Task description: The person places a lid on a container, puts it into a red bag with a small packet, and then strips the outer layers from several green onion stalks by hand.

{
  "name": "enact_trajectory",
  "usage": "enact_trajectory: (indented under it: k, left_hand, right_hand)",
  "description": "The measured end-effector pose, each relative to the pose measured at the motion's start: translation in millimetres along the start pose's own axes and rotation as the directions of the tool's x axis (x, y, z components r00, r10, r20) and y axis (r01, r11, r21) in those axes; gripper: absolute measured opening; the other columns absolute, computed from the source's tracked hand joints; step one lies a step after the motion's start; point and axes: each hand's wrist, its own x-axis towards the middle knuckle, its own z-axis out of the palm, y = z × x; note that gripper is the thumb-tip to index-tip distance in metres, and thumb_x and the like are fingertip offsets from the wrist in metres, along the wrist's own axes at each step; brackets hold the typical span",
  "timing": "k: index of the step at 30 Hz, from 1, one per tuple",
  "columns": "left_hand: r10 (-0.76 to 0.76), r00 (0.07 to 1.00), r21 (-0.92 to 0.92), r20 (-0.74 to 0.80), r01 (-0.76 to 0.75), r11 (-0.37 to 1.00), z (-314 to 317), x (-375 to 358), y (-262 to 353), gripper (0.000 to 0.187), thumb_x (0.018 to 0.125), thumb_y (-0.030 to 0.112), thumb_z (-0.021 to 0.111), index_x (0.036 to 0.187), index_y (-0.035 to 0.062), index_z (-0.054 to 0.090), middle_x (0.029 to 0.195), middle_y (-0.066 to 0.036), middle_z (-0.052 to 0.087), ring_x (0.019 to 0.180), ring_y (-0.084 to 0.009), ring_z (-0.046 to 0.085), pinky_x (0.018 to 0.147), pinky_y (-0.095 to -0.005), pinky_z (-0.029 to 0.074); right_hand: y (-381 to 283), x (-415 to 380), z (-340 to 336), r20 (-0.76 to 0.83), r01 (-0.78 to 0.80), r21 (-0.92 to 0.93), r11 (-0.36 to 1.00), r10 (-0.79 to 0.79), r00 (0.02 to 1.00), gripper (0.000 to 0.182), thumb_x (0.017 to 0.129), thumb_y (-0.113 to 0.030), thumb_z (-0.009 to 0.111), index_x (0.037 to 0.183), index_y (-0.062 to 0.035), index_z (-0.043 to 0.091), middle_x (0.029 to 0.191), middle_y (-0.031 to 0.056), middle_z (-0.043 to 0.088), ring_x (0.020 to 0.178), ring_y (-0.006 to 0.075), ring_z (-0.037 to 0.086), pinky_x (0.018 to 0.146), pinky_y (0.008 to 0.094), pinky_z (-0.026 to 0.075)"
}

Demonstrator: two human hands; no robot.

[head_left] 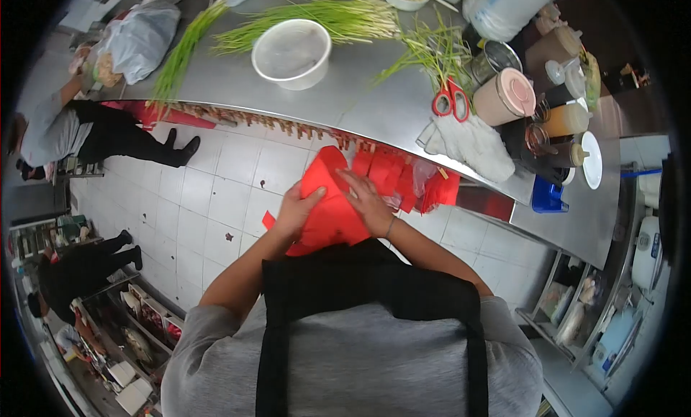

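Note:
In front of my black apron I hold a bright red cloth piece (327,201), which looks like a folded fabric bag. My left hand (294,209) grips its left side, the thumb on top and the other fingers hidden behind. My right hand (368,203) holds the right side, fingers bent over the cloth near its upper edge. Just beyond my right hand, more red cloth pieces (389,173) hang or lie below the table edge, with some clear plastic among them.
On the steel table (360,93) are green onions (317,24), a white tub (291,55), red-handled scissors (451,100), a white cloth (468,145), a pink lidded container (504,96) and several bottles. Two other people (108,132) stand at left on the tiled floor (194,215).

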Motion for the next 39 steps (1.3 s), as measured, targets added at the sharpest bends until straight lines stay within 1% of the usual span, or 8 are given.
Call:
enact_trajectory:
  k: [5,9,11,15,20,25,29,39]
  left_hand:
    - [0.169,0.949,0.554,0.266,-0.294,0.779,8,-9,68,0.044,0.081,0.016,0.067,0.117,-0.0023,0.050,0.100,-0.009,0.063,0.090,-0.0143,0.059,0.082,-0.0296,0.047]
    - [0.081,0.870,0.755,0.487,-0.466,0.462,26,-50,128,0.054,0.071,0.017,0.075,0.117,-0.0011,0.051,0.096,-0.008,0.064,0.089,-0.0134,0.059,0.080,-0.0292,0.047]
    - [0.121,0.862,0.816,0.492,-0.505,0.282,26,-63,143,0.051,0.070,0.008,0.074,0.116,-0.0011,0.053,0.095,-0.008,0.064,0.090,-0.0124,0.059,0.081,-0.0283,0.047]
    - [0.211,0.909,0.450,0.359,-0.367,0.814,0,-59,131,0.043,0.073,-0.009,0.064,0.114,-0.0025,0.054,0.099,-0.005,0.064,0.093,-0.0119,0.059,0.087,-0.0281,0.046]
    - [0.219,0.908,0.306,0.357,-0.335,0.891,15,-76,127,0.045,0.075,-0.006,0.064,0.118,-0.0011,0.052,0.106,-0.005,0.061,0.098,-0.0129,0.057,0.090,-0.0287,0.045]
    - [0.237,0.906,0.168,0.351,-0.310,0.936,21,-78,116,0.039,0.081,-0.001,0.061,0.119,-0.0018,0.051,0.108,-0.007,0.060,0.101,-0.0137,0.055,0.090,-0.0287,0.044]
    - [0.251,0.899,0.370,0.358,-0.383,0.846,17,-79,111,0.030,0.085,0.006,0.060,0.114,0.0009,0.054,0.106,-0.006,0.060,0.101,-0.0122,0.055,0.090,-0.0289,0.044]
    - [0.355,0.846,0.371,0.398,-0.503,0.781,33,-75,95,0.034,0.092,0.023,0.053,0.119,0.0023,0.053,0.110,-0.007,0.060,0.101,-0.0127,0.054,0.090,-0.0290,0.042]
  right_hand:
    - [-55,41,-50,-0.313,0.223,-0.035,0.974,-0.223,0.923,0.060,0.071,-0.018,0.070,0.126,-0.0121,0.047,0.137,0.0144,0.036,0.125,0.0344,0.035,0.101,0.0457,0.029]
    - [-79,66,-85,-0.049,0.482,-0.386,0.786,-0.540,0.840,0.023,0.076,-0.009,0.064,0.099,-0.0102,0.062,0.116,0.0116,0.056,0.111,0.0279,0.050,0.093,0.0397,0.038]
    - [-70,69,-87,-0.209,0.090,0.213,0.973,-0.045,0.977,0.018,0.078,-0.006,0.062,0.096,-0.0074,0.061,0.105,0.0093,0.061,0.097,0.0221,0.056,0.084,0.0329,0.043]
    - [-80,79,-92,-0.119,-0.176,0.837,0.519,0.486,0.866,0.013,0.081,-0.006,0.060,0.094,-0.0020,0.059,0.082,0.0049,0.063,0.071,0.0125,0.058,0.068,0.0230,0.046]
    - [-93,64,-100,-0.682,-0.006,0.091,0.996,0.067,0.728,0.023,0.081,-0.008,0.061,0.103,-0.0037,0.057,0.083,0.0075,0.058,0.082,0.0182,0.056,0.075,0.0299,0.044]
    - [-52,0,-135,-0.580,-0.206,-0.586,0.784,-0.227,0.783,0.038,0.072,-0.010,0.065,0.108,-0.0048,0.057,0.104,0.0160,0.055,0.097,0.0318,0.051,0.085,0.0414,0.040]
    - [33,-52,-142,-0.681,-0.656,-0.607,0.448,0.132,0.720,0.045,0.072,-0.022,0.064,0.115,-0.0095,0.056,0.119,0.0120,0.051,0.113,0.0296,0.045,0.091,0.0477,0.035]
    - [-46,-20,-140,-0.691,-0.229,-0.494,0.838,-0.219,0.689,0.051,0.060,-0.015,0.077,0.103,-0.0031,0.053,0.101,0.0157,0.053,0.096,0.0346,0.050,0.085,0.0447,0.039]
